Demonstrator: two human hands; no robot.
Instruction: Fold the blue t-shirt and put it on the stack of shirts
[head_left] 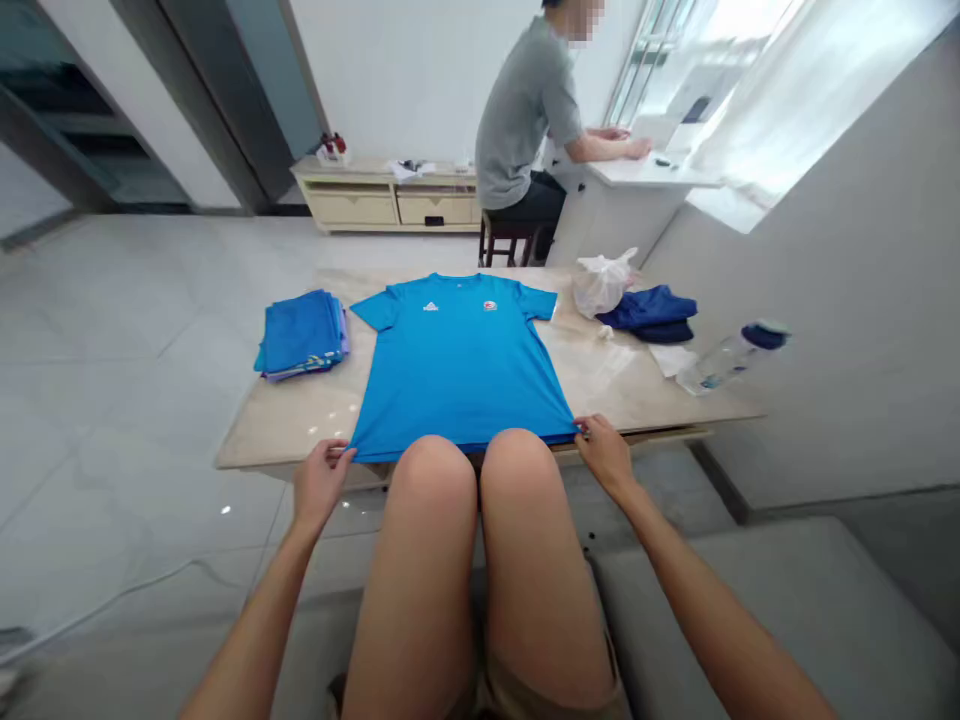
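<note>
My left hand [322, 485] has thumb and fingers closed on one bottom corner of the blue T-shirt [461, 350], and my right hand [606, 455] pinches the other corner, so the hands are wide apart with the hem stretched between them. The table [281, 425] carries the shirt, which lies front side up, collar at the far side and hem at the near edge, by my knees [521, 465]. I judge this step as straightening the hem; from such a hold, a move calls for equal pull from both hands, otherwise the body may twist. The folded stack of clothes [300, 332] is beyond the left sleeve; on the right are the dark blue cloth [651, 308], the bottle [720, 362] and the plastic bag [600, 285]. How many layers each pinch takes, I cannot tell well, because the fingertips look small here.
</note>
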